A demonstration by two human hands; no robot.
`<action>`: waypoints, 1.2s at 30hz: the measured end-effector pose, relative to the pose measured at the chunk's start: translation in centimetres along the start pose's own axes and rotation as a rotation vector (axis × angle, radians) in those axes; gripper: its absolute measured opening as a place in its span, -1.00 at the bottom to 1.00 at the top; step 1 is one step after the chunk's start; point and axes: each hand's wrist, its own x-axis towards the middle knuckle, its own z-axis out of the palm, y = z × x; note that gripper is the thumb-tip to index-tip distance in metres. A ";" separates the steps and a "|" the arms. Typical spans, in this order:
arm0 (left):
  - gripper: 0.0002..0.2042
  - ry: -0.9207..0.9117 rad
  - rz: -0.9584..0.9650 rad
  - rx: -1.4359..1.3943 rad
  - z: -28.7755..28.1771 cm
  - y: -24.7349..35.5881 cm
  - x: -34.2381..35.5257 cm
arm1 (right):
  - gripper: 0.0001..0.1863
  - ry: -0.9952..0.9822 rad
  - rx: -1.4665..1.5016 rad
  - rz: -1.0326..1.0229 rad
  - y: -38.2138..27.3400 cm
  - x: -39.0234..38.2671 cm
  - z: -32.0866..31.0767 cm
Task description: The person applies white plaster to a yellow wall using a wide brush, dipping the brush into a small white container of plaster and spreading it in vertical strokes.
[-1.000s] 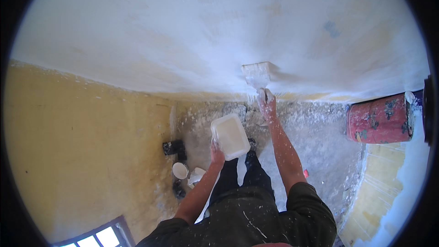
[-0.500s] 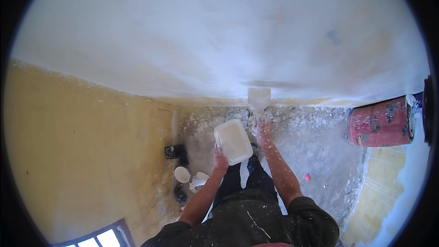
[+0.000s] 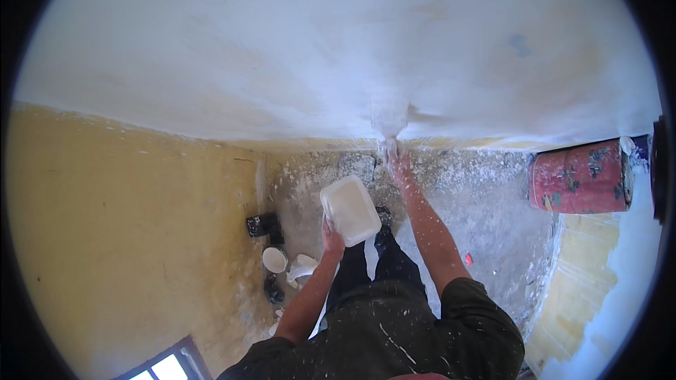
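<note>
My left hand (image 3: 332,237) grips the side of a white rectangular plastic tub (image 3: 351,210), held out in front of my legs; what is inside looks pale, but I cannot make out how much there is. My right hand (image 3: 394,157), spattered with white, is closed round the handle of a wide putty knife (image 3: 389,116). The knife's blade lies against the wall (image 3: 282,56), which is coated white over yellow. A dark streak or shadow shows just right of the blade. White specks cover my right forearm.
A scuffed red drum (image 3: 581,177) stands at the right by the wall. On the left are a round white container (image 3: 274,260), a crumpled white bag (image 3: 303,267) and a black object (image 3: 263,225). White splatter covers the floor (image 3: 479,197). A window (image 3: 169,366) shows lower left.
My right hand has pushed the putty knife farther up and slightly left along the wall. The tub in my left hand has shifted a little up and left in view.
</note>
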 end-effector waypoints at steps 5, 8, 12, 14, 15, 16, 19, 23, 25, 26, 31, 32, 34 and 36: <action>-0.54 0.001 0.213 0.650 -2.6 -4.1 -0.2 | -0.83 -0.415 0.754 1.516 -0.6 -10.1 1.3; -0.56 0.045 -0.103 -0.009 -2.1 -1.2 -0.7 | -0.80 -0.401 0.633 1.244 3.0 -14.0 5.4; -0.57 0.034 -0.277 -0.464 -1.7 4.3 -0.5 | -0.72 -0.345 0.528 0.747 7.6 -11.1 7.6; -0.59 0.089 -0.078 -0.101 -3.3 -3.1 -0.2 | -0.71 -0.377 0.606 0.847 2.8 -5.1 5.7; -0.59 0.132 -0.080 -0.088 -3.4 -4.9 -0.3 | -0.71 -0.430 0.681 1.110 -3.9 2.2 1.9; -0.58 0.126 -0.077 -0.067 -3.4 -5.6 -0.4 | -0.71 -0.413 0.745 1.259 -8.8 7.6 -2.5; -0.56 0.070 -0.252 -0.349 -2.1 0.6 -0.3 | -0.70 -0.294 0.999 1.297 -18.4 15.9 -11.6; -0.58 0.044 -0.238 -0.461 -1.5 1.9 -0.1 | -0.69 -0.161 1.039 0.967 -20.7 16.6 -13.0; -0.59 0.053 -0.199 -0.643 -1.6 -4.8 0.6 | -0.69 -0.161 0.913 0.900 -18.9 16.5 -11.4; -0.59 0.042 -0.169 -0.739 -2.0 -8.0 1.1 | -0.70 -0.143 0.988 0.920 -17.0 15.7 -10.2; -0.60 -0.009 -0.203 0.012 -2.1 0.8 -0.2 | -0.73 -0.094 0.718 0.730 -6.0 3.5 -1.8; -0.60 -0.053 -0.164 0.305 -2.5 1.2 -0.8 | -0.72 -0.103 0.479 0.523 -4.2 0.6 -0.9; -0.59 -0.066 0.044 0.786 -3.8 -1.5 -1.7 | -0.60 -0.044 -0.099 0.057 -1.1 -4.2 0.1; -0.57 0.001 0.387 1.155 -5.7 -8.8 -1.7 | -0.64 -0.211 0.355 0.639 -0.8 -8.6 0.1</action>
